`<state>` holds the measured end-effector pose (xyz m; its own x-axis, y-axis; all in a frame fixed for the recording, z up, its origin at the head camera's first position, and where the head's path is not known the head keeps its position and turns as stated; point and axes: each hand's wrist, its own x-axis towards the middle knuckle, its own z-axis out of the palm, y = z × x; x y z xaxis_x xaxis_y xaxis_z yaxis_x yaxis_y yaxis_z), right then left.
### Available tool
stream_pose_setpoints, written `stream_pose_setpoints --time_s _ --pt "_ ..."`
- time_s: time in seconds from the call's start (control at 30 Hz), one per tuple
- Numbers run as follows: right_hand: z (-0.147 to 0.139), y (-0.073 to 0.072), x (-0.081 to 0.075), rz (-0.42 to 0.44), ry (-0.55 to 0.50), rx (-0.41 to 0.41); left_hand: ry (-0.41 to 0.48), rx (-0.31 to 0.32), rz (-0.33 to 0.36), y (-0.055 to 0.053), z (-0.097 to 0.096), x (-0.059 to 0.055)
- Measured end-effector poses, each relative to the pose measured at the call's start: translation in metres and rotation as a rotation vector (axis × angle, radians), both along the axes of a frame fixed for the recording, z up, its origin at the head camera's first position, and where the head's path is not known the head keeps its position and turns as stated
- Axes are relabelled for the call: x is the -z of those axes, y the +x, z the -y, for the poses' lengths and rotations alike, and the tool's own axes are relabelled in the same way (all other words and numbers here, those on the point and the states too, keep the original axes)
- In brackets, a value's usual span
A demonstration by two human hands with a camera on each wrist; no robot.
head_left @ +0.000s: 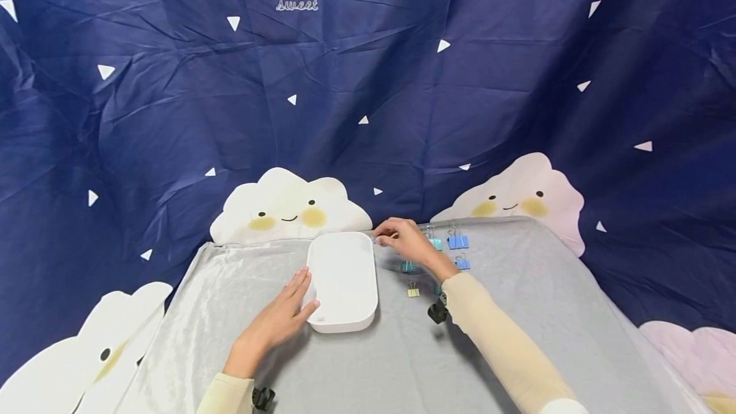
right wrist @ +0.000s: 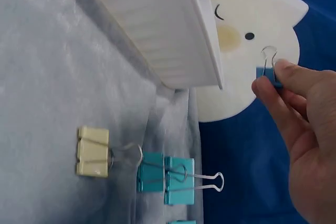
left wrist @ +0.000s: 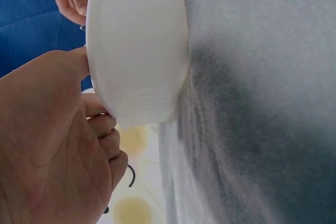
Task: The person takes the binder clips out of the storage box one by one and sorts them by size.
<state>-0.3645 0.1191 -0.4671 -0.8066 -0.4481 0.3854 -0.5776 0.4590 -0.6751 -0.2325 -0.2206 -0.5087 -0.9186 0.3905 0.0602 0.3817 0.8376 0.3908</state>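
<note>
A white rounded rectangular box (head_left: pixel 343 280) stands on the grey cloth. My left hand (head_left: pixel 282 315) rests against its left side, fingers extended along the rim and thumb over the near left corner. Just beyond the box's far right corner, my right hand (head_left: pixel 405 239) is raised. Between thumb and fingers it pinches a small blue binder clip (right wrist: pixel 268 74), its wire handle pointing up in the right wrist view. Whether the box's top is a lid or an inner floor, I cannot tell.
Right of the box lie several binder clips: a yellow one (head_left: pixel 413 291), a teal one (head_left: pixel 409 267), a light turquoise one (head_left: pixel 435 243), a large blue one (head_left: pixel 458 241) and a smaller blue one (head_left: pixel 462 262). A navy curtain (head_left: pixel 356 82) with clouds hangs behind the cloth's far edge.
</note>
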Motion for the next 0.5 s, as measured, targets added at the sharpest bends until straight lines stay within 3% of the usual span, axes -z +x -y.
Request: stream_pose_setpoints --time_s 0.23,0.5 --pt "-0.027 0.003 0.001 -0.01 -0.022 0.089 0.002 -0.001 -0.005 0.0 -0.001 0.001" --pt "-0.062 0.014 0.005 -0.076 -0.049 0.125 -0.008 -0.006 -0.02 0.0 -0.001 0.002"
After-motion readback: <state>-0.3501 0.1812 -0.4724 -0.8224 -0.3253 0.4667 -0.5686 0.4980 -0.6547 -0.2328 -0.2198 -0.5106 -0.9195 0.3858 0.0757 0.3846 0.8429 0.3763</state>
